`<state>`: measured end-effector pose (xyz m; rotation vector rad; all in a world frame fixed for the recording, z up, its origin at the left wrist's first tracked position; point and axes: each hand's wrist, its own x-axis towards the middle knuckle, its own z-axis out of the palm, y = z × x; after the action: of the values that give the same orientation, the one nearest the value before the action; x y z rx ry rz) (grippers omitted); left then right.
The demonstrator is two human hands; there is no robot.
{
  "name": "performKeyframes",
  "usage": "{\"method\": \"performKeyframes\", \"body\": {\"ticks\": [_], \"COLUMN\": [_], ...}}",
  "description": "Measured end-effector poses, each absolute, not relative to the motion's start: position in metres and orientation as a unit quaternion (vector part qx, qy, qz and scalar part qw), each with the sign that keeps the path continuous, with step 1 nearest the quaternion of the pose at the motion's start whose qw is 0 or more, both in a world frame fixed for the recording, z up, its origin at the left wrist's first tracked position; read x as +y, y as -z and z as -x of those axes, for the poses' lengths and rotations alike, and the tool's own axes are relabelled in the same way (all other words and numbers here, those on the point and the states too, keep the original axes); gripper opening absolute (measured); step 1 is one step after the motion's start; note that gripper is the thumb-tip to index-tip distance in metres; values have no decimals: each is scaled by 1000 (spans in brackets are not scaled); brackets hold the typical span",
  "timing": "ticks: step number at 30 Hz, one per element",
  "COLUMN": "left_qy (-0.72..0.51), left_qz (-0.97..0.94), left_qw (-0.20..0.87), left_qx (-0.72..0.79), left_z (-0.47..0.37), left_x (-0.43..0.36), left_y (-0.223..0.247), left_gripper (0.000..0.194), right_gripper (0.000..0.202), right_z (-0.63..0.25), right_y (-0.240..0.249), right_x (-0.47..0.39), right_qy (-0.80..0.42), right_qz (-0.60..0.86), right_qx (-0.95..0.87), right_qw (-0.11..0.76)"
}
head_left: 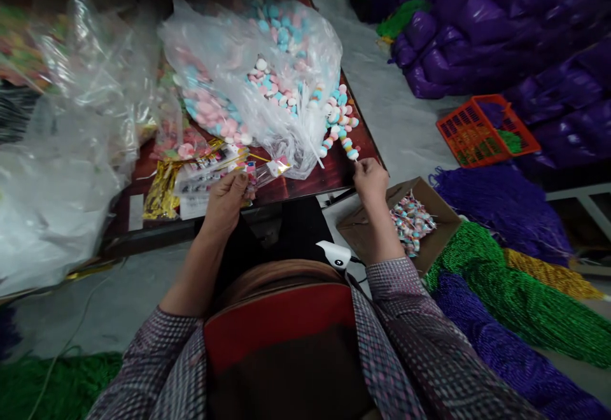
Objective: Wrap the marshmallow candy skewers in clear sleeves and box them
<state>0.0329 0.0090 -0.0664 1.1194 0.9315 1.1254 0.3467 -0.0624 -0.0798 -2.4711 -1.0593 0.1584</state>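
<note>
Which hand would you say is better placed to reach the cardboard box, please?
Probably the right hand: it is close to the cardboard box, while the left hand is farther away, at the plastic packets.

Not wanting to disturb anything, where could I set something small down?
A narrow strip of table between the bag of pastel pieces and the front edge, near the right hand; also grey floor between table and orange basket. Crowded: the table's left, under plastic bags.

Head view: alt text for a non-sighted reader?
Right hand pinches the end of a beaded stick by a table edge; left hand seems to grip a clear packet. Beyond lies a clear bag of pink, blue and white pieces; an open box sits to the right.
</note>
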Motion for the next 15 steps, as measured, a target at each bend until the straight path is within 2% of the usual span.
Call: {"method": "performKeyframes", "body": {"ticks": [8,15], "left_qy": [-486,-470], "left_qz": [-490,-506], "left_qw": [608,601], "left_qx": [393,402], "left_z": [-33,-31], "left_x": [8,7], "left_y": [67,71], "left_gripper": [52,52], "right_gripper": [21,18], "right_z": [-351,-355], "right_y": [86,91], "right_x": [-74,-79], "right_qy": [-57,-107], "right_qz": [864,816], "right_qx": [-376,-368], "right_qw": [329,433]}}
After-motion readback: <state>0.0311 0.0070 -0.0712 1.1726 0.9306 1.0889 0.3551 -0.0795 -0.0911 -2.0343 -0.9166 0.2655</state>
